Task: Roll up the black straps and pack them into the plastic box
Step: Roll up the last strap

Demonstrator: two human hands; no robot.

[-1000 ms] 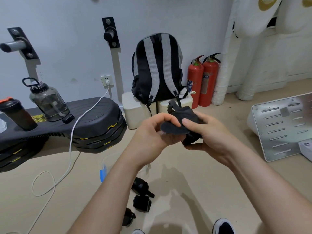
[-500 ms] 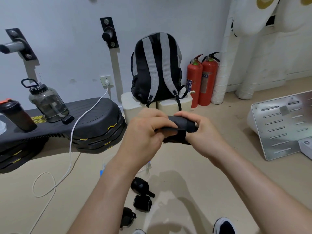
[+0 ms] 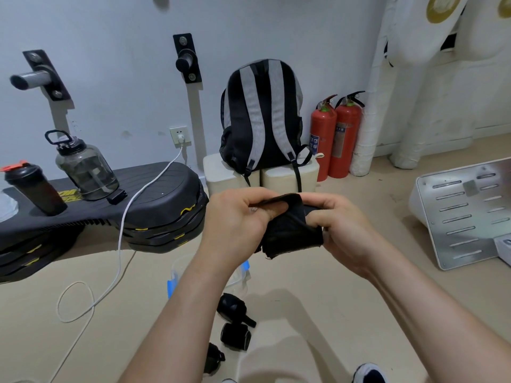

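In mid-air before me, both hands hold one black strap, partly rolled, with a loose flap hanging down. My left hand pinches its upper edge between thumb and fingers. My right hand grips the roll's right side. Below my forearms, the clear plastic box with blue clips sits on the floor, mostly hidden by my left arm. Three rolled black straps lie on the floor in front of the box.
A black stepper platform at left carries a grey water jug and a dark shaker bottle. A white cable trails across the floor. A backpack rests on white blocks; two fire extinguishers stand beside it. A metal plate leans at right.
Half a second ago the strap was a tight horizontal roll between both hands; now a flap has opened downward, and my left thumb and fingers pinch the top edge.
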